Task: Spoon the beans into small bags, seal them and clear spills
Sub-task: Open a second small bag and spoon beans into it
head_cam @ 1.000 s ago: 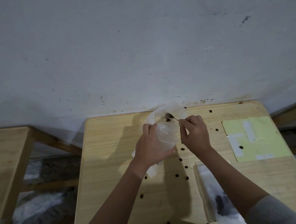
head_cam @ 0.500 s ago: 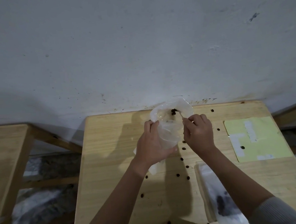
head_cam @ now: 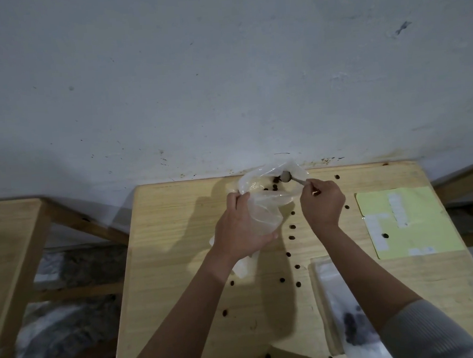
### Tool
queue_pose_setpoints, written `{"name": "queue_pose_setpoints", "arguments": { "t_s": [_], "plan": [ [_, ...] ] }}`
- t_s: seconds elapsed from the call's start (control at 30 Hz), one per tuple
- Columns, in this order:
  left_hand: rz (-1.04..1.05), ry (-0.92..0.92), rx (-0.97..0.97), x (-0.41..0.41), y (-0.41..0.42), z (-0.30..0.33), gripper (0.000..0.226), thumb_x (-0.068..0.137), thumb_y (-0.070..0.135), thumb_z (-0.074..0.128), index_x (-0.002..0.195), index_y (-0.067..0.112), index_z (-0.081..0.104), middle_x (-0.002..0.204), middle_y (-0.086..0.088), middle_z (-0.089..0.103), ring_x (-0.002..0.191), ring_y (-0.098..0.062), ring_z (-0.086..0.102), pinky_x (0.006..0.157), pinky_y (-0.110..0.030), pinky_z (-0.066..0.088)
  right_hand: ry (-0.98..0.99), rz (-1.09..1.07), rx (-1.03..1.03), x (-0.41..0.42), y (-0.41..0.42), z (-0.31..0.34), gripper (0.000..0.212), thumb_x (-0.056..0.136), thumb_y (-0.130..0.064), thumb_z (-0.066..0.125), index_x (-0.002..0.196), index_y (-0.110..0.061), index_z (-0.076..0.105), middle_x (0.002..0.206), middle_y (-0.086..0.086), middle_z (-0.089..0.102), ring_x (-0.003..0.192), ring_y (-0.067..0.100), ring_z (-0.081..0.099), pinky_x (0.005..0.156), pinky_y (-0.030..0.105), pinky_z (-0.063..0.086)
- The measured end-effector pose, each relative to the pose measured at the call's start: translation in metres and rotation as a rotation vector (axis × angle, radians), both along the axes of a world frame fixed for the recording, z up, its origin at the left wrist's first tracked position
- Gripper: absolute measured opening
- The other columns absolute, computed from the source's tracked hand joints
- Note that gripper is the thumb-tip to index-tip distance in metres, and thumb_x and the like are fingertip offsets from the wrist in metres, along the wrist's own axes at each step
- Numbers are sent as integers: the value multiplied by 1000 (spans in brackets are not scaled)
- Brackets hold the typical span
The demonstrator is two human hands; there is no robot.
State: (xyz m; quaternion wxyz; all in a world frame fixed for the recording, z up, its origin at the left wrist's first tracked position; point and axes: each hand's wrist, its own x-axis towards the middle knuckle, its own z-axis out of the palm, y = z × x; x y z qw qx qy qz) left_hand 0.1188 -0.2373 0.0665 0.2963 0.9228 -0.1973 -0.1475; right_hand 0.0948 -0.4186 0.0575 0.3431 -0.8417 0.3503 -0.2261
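Spoon dips into the held bag

The left hand (head_cam: 242, 228) grips the clear bag (head_cam: 267, 196) above the tabletop (head_cam: 178, 237) — the right hand (head_cam: 321, 205) pinches a spoon (head_cam: 292, 177) inside its mouth; beans (head_cam: 292, 237) lie scattered beside.

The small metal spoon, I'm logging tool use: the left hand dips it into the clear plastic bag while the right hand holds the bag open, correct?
Not quite: the hands are swapped. In the head view the right hand holds the small metal spoon, and the left hand grips the clear plastic bag.
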Motion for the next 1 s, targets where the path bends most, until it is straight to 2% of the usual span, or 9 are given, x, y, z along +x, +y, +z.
{"name": "queue_pose_setpoints", "arguments": {
  "t_s": [0.1, 0.2, 0.27, 0.4, 0.5, 0.67, 0.87, 1.0],
  "plan": [
    [-12, 2, 17, 4, -3, 0, 110, 57, 60, 79, 143, 14, 29, 135, 3, 28, 106, -18, 55, 80, -36, 53, 4, -125, 216, 1, -7, 0, 20, 83, -3, 54, 74, 8, 67, 66, 28, 62, 53, 30, 47, 56, 23, 36],
    [-8, -7, 17, 9, -6, 1, 108, 57, 60, 80, 141, 13, 32, 133, 3, 29, 103, -17, 55, 76, -33, 52, 26, -240, 428, 3, -15, 1, 19, 84, -4, 55, 88, 0, 73, 63, 12, 63, 55, 20, 52, 59, 24, 40],
    [-10, -14, 27, 12, -7, 2, 107, 57, 60, 80, 140, 12, 32, 132, 3, 30, 102, -17, 55, 74, -30, 50, 24, -285, 567, 4, -21, -1, 19, 84, -3, 56, 90, -2, 73, 60, 3, 57, 53, 14, 48, 55, 24, 38],
    [-18, -27, 42, 15, -7, 3, 106, 58, 60, 79, 140, 13, 32, 131, 3, 29, 101, -15, 54, 72, -26, 48, 64, -363, 834, 4, -30, -4, 5, 81, -5, 65, 82, -3, 70, 63, 4, 53, 58, 16, 46, 56, 29, 41],
    [-23, -23, 64, 17, -7, 4, 106, 59, 61, 78, 141, 13, 30, 132, 3, 28, 102, -15, 53, 73, -26, 49, 94, -385, 947, 3, -32, -5, 9, 81, -8, 69, 73, -6, 64, 65, 6, 52, 58, 18, 44, 59, 32, 42],
    [-27, -26, 81, 16, -6, 5, 105, 59, 61, 78, 141, 13, 31, 133, 3, 28, 105, -15, 53, 75, -25, 47, 93, -397, 980, -4, -37, -8, 2, 81, -6, 67, 83, -6, 68, 70, 4, 52, 63, 17, 46, 65, 33, 46],
    [-29, -39, 101, 15, -3, 5, 106, 59, 59, 78, 141, 13, 31, 135, 2, 28, 107, -17, 53, 75, -24, 44, 77, -361, 894, -13, -42, -4, 4, 82, -9, 63, 79, -9, 67, 69, 5, 57, 63, 15, 49, 57, 28, 42],
    [-40, -40, 119, 12, -1, 4, 107, 58, 59, 79, 142, 15, 28, 137, 1, 26, 109, -18, 52, 76, -24, 43, 72, -354, 909, -16, -47, 1, 7, 83, -8, 61, 83, -8, 68, 71, 4, 59, 63, 13, 50, 59, 29, 42]
  ]
}}
